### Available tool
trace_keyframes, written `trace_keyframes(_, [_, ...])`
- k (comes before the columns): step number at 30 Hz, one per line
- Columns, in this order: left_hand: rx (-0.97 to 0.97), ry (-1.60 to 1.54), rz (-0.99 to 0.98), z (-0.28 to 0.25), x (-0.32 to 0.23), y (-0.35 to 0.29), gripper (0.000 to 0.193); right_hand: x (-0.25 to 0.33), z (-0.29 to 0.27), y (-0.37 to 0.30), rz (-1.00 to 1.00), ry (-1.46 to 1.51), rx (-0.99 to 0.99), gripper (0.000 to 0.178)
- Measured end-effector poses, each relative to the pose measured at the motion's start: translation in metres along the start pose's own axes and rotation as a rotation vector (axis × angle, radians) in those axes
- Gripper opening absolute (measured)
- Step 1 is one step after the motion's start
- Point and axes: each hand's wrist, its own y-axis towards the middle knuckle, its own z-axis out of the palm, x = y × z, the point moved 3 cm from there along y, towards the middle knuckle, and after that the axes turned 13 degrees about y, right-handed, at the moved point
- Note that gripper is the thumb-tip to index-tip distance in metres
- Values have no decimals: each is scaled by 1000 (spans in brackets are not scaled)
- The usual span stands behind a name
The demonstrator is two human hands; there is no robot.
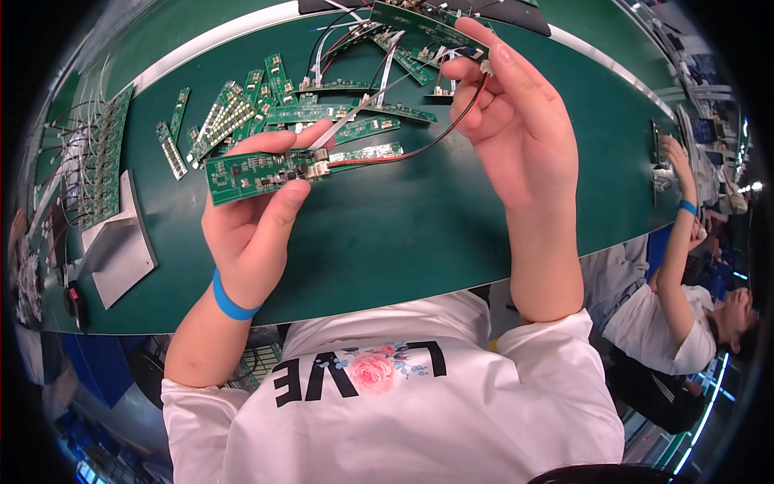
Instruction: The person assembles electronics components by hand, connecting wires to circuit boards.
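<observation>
My left hand (256,218) is closed on a small green circuit board (242,177), thumb at the lower edge and fingers at the upper. From white connectors on this board run a red-and-black cable (419,152) and a grey flat ribbon cable (355,113). Higher up, my right hand (520,121) grips the right end of a long green circuit board (423,26). Near those fingertips the red-and-black cable ends at a white plug (486,69). The ribbon cable stretches up towards the long board; its far end is hard to make out.
Several loose circuit boards (222,121) lie piled on the green table (387,242). To the left stand a wired row of boards (105,161) and a bent metal plate (125,250). Another person's hand (677,161) reaches over the table at the right.
</observation>
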Motion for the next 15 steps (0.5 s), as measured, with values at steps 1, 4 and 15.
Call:
trace_keyframes(1, [27,-58,-6,4,3,1,35,0,1,-2,-8,-1,2,41])
trace_keyframes(4, [163,55,124,14,-2,1,36,7,9,-16,-105,-14,-48,42])
trace_keyframes(15, [244,862,89,24,-11,5,16,161,-149,-105,-274,-2,-472,22])
